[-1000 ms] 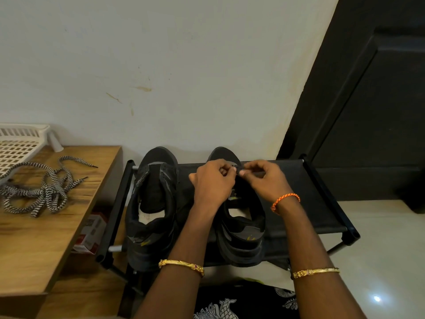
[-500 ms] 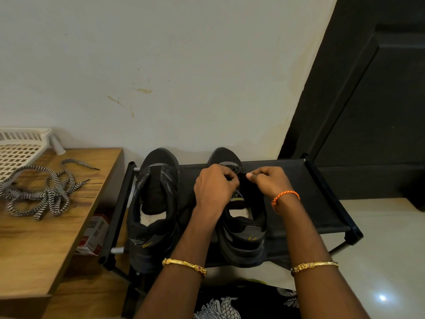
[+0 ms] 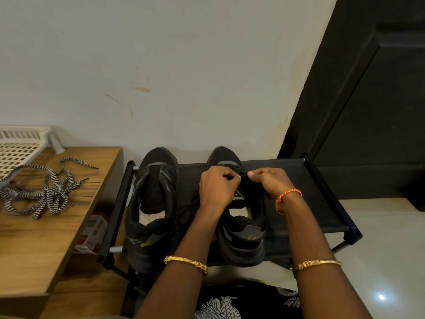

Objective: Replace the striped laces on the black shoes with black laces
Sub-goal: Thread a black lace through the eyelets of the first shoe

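Observation:
Two black shoes stand side by side, toes to the wall, on a black fabric rack (image 3: 322, 215). The left shoe (image 3: 154, 203) has no lace in it. Over the front of the right shoe (image 3: 243, 229), my left hand (image 3: 216, 187) and my right hand (image 3: 269, 180) each pinch a black lace (image 3: 241, 173) near the lowest eyelets. More black lace (image 3: 186, 210) trails between the two shoes. The striped black-and-white laces (image 3: 43, 192) lie in a loose heap on the wooden table at the left.
The wooden table (image 3: 46, 238) adjoins the rack on the left, with a white plastic basket (image 3: 20, 146) at its back corner. A small red-and-white box (image 3: 92, 233) sits under it. A dark door (image 3: 368, 100) stands at the right, with pale floor (image 3: 379, 249) in front of it.
My hands have shifted slightly nearer to me over the right shoe and still pinch the black lace. The shoes and striped laces have not moved.

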Action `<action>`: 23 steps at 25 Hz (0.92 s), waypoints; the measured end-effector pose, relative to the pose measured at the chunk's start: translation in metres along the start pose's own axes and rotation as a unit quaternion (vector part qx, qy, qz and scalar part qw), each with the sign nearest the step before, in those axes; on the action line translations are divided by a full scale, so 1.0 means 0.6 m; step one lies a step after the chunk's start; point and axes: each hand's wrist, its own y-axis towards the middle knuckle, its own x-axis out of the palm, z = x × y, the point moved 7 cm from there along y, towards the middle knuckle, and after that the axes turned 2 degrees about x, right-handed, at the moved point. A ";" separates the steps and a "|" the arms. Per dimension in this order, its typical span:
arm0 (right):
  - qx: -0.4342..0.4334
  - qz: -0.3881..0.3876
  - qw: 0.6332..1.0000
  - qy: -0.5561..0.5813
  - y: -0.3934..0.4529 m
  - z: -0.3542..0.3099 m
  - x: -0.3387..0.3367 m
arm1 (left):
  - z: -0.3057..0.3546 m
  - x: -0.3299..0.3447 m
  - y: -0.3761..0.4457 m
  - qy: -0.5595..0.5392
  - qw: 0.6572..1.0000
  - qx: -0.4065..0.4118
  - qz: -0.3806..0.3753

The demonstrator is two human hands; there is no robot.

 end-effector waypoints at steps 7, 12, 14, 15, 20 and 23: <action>-0.023 -0.015 1.000 -0.005 0.004 0.004 -0.001 | -0.023 0.008 0.006 -0.084 0.995 -0.059 -0.017; -0.047 -0.022 0.999 0.010 -0.001 0.000 -0.003 | -0.020 0.015 0.006 -0.044 0.997 -0.059 -0.028; -0.062 -0.026 0.998 -0.008 -0.002 -0.005 0.003 | -0.011 0.011 0.007 0.018 0.999 -0.036 -0.013; -0.066 -0.029 0.997 -0.022 -0.003 -0.006 0.007 | -0.003 0.007 0.007 0.071 0.997 -0.018 -0.004; -0.073 -0.025 0.997 0.001 0.001 -0.005 0.007 | 0.007 0.015 0.009 0.058 0.998 0.007 -0.017; -0.074 -0.005 0.997 0.011 0.010 -0.001 0.009 | -0.002 0.016 0.006 0.024 1.000 -0.001 -0.012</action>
